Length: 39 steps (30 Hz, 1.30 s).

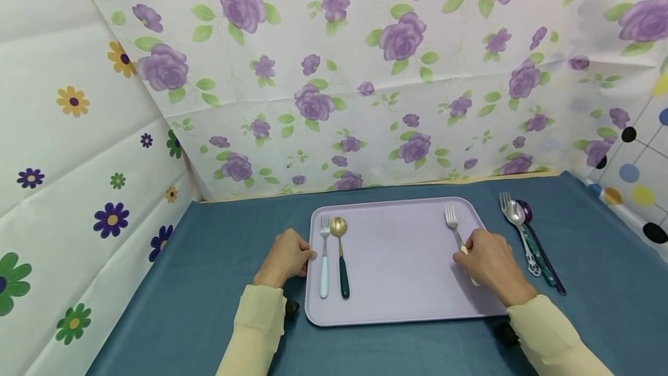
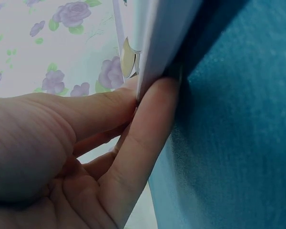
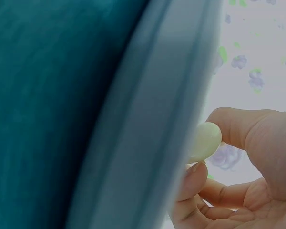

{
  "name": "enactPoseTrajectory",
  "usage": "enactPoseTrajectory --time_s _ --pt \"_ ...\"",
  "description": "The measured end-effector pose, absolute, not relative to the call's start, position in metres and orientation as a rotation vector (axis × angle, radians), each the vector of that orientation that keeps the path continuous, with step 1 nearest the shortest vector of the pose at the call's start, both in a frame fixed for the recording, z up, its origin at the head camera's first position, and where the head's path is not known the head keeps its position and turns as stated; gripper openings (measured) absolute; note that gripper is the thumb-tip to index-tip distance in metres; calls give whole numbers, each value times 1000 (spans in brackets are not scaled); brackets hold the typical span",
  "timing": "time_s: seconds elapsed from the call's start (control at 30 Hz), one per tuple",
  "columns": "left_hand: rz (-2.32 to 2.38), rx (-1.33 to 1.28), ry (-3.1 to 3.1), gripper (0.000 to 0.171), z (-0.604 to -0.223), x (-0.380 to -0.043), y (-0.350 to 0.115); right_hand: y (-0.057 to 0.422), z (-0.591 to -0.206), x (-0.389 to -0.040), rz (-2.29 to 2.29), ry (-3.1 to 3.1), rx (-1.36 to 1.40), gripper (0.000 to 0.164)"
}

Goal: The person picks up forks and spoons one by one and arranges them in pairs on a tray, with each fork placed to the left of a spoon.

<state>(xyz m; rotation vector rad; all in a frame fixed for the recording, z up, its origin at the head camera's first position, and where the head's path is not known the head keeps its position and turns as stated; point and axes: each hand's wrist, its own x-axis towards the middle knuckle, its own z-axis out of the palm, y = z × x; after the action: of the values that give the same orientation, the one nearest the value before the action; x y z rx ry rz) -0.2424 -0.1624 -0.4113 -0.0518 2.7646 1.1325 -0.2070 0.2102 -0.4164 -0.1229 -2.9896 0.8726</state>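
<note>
My left hand (image 1: 286,257) pinches the left rim of a pale lilac tray (image 1: 396,271), thumb above and a finger beneath, as the left wrist view shows. Over the tray's right side, my right hand (image 1: 492,260) holds a fork (image 1: 452,220) by its cream handle (image 3: 206,142), tines pointing to the far side. Side by side at the tray's left lie a fork with a light blue handle (image 1: 324,276) and a gold spoon with a dark green handle (image 1: 343,276).
Right of the tray, a cluster of cutlery lies on the blue tablecloth (image 1: 224,237): a fork (image 1: 504,201), a silver spoon with an ornate handle (image 1: 516,213) and a dark purple spoon (image 1: 525,210). A flowered sheet (image 1: 365,120) hangs behind, with others at both sides.
</note>
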Motion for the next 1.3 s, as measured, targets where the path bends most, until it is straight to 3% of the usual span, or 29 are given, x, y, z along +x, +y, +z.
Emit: enactPoseTrajectory --time_s 1.3 --pt "1136 -11 2770 13 -410 -241 -163 193 -417 -211 875 -2948 -47 15"
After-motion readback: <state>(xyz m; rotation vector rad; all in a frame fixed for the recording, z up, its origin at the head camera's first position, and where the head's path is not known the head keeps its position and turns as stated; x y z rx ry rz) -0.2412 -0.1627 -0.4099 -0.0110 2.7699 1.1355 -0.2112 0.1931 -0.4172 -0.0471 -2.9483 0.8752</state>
